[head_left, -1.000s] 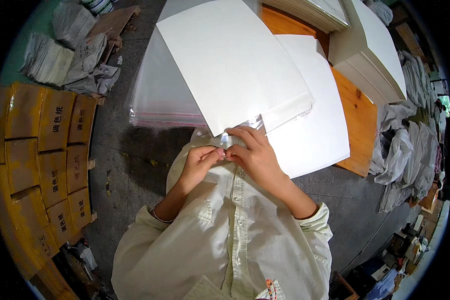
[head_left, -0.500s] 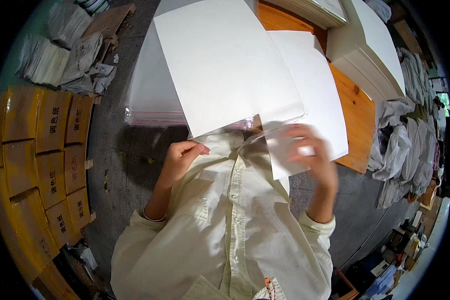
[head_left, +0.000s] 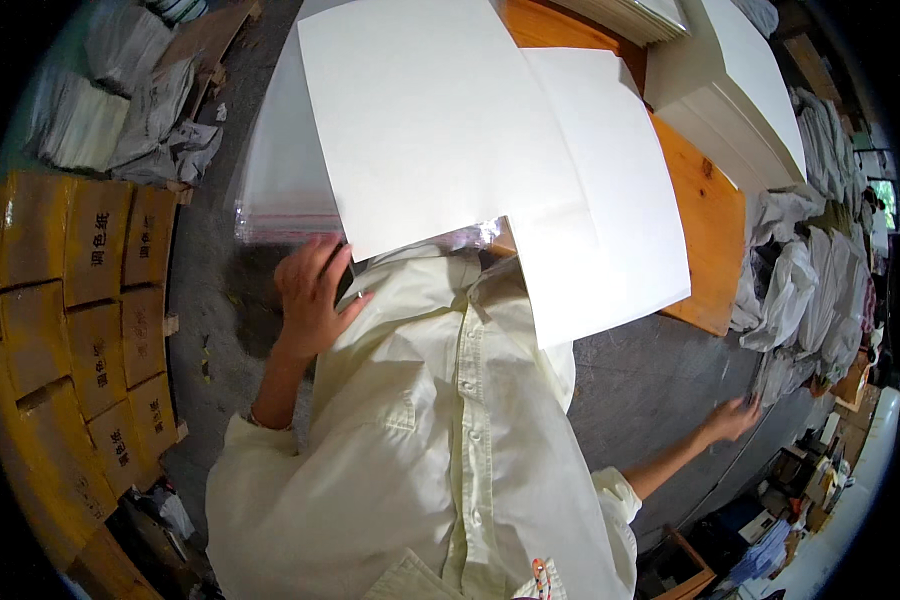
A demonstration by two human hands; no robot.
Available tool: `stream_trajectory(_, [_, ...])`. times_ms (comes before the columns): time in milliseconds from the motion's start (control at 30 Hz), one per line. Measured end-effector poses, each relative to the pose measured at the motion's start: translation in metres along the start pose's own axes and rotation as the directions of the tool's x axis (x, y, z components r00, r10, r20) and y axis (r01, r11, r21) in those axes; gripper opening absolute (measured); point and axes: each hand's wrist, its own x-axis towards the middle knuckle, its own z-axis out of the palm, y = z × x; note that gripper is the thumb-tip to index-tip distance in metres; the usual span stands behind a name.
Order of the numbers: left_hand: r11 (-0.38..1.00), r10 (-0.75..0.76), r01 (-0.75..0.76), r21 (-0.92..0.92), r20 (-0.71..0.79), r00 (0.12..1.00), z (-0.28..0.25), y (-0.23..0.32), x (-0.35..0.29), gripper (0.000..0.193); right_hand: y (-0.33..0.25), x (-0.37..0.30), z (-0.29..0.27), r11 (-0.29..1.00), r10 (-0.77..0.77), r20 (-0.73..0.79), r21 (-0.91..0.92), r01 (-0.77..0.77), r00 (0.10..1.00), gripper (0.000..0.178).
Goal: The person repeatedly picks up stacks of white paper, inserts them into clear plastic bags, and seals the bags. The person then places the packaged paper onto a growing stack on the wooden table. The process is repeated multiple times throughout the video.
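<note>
A large white sheet [head_left: 440, 120] lies tilted on top of the stack, its lower left corner beside my left hand [head_left: 310, 295]. That hand is open, thumb apart from the fingers, with the fingertips at the sheet's edge. Partly under this sheet lies another white sheet [head_left: 620, 190], whose lower end reaches past the table edge. Clear plastic sleeves [head_left: 285, 190] with a pinkish strip along their lower edge stick out at the left. My right hand [head_left: 732, 418] is stretched far out to the right, over the floor, away from the sheets. It is small and blurred, so its grip is unclear.
The wooden table [head_left: 705, 200] shows at the right of the sheets. A thick block of white paper [head_left: 730, 110] stands on it. Yellow-brown cartons [head_left: 95, 250] are stacked at left, with plastic-wrapped bundles [head_left: 90, 120] beyond. Crumpled pale plastic bags [head_left: 795, 300] lie at right.
My right hand has left the lower edge of the sheets and swung out to the right. My left hand has moved left and up a little, and its fingers have spread.
</note>
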Motion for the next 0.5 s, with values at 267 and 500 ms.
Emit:
stream_trajectory(267, [0.903, 0.075, -0.139, -0.407, -0.169, 0.983, 0.007, 0.013, 0.057, 0.021, -0.290, -0.016, -0.122, 0.151, -0.908, 0.010, 0.941, 0.304, 0.419, 0.096])
stream_trajectory(500, [0.783, -0.149, -0.055, -0.620, -0.273, 0.950, 0.007, 0.012, 0.067, 0.015, -0.355, -0.022, -0.121, 0.061, -0.911, -0.099, 0.928, 0.369, 0.401, 0.074])
